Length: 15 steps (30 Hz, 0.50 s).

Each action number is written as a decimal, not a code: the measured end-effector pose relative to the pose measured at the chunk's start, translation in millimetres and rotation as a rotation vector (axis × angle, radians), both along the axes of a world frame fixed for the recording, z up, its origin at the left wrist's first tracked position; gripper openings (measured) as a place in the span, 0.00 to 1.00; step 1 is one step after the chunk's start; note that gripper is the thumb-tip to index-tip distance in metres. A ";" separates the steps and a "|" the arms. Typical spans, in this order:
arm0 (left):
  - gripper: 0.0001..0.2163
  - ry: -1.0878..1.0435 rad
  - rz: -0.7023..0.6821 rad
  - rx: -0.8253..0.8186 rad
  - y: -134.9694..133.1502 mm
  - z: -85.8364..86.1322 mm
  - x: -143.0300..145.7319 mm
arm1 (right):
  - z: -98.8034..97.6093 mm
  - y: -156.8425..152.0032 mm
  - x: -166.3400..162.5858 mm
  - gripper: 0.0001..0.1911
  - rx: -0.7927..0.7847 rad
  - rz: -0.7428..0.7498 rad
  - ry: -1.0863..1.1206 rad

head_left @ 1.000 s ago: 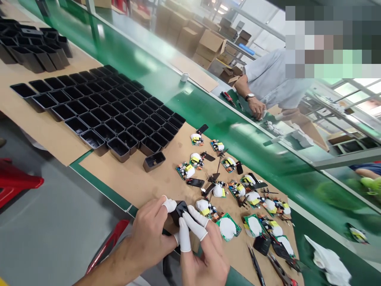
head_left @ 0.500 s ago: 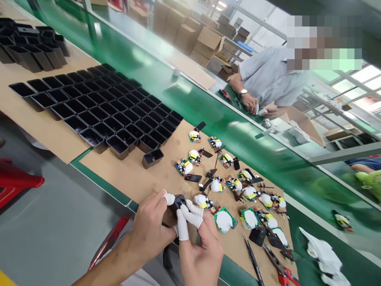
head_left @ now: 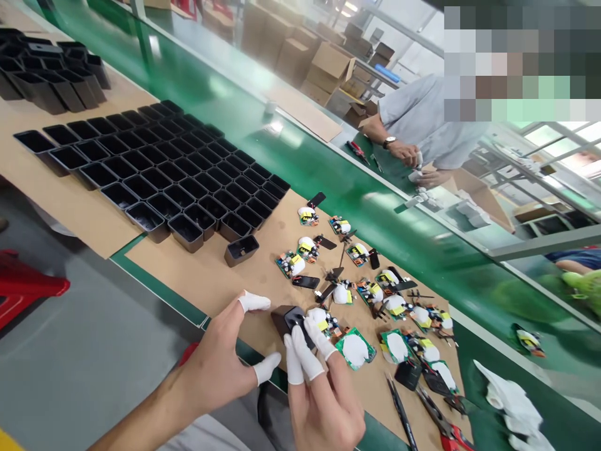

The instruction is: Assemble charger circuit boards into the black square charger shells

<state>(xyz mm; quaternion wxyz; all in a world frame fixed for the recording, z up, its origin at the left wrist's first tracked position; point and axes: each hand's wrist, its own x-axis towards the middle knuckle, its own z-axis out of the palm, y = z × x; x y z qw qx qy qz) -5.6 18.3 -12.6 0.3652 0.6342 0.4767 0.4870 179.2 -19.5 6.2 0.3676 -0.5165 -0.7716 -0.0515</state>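
Observation:
My right hand (head_left: 323,394) wears white finger cots and its fingertips pinch a small black plastic housing (head_left: 287,319) at the near edge of the cardboard sheet. My left hand (head_left: 220,366) sits just left of the housing, thumb and forefinger spread apart, holding nothing. Right beside the housing lies a small circuit board with a white cap (head_left: 322,318). Several more such boards (head_left: 375,293) and black lids (head_left: 306,282) are scattered over the cardboard to the right.
Rows of open black housings (head_left: 169,178) stand on cardboard at left, one loose housing (head_left: 241,249) nearer me. Tweezers (head_left: 400,413) and red-handled cutters (head_left: 444,426) lie at right, with a white cloth (head_left: 514,407). Across the green conveyor (head_left: 357,200), another person's hands (head_left: 413,163) work.
My left hand has let go of the black housing and opened, moving left. The right hand keeps the housing, now tilted. The person opposite lifted their hands slightly.

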 end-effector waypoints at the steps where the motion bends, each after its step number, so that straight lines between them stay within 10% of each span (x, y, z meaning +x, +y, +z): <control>1: 0.26 0.012 0.021 0.002 -0.7 -1.4 0.0 | -0.3 1.2 -2.5 0.23 0.008 -0.004 0.002; 9: 0.21 0.073 0.033 0.099 1.1 -2.0 3.1 | 0.5 7.1 -7.3 0.12 -0.003 -0.007 0.002; 15: 0.19 0.104 0.036 0.143 0.4 -0.7 0.7 | -3.7 6.2 -4.7 0.22 0.011 -0.026 0.033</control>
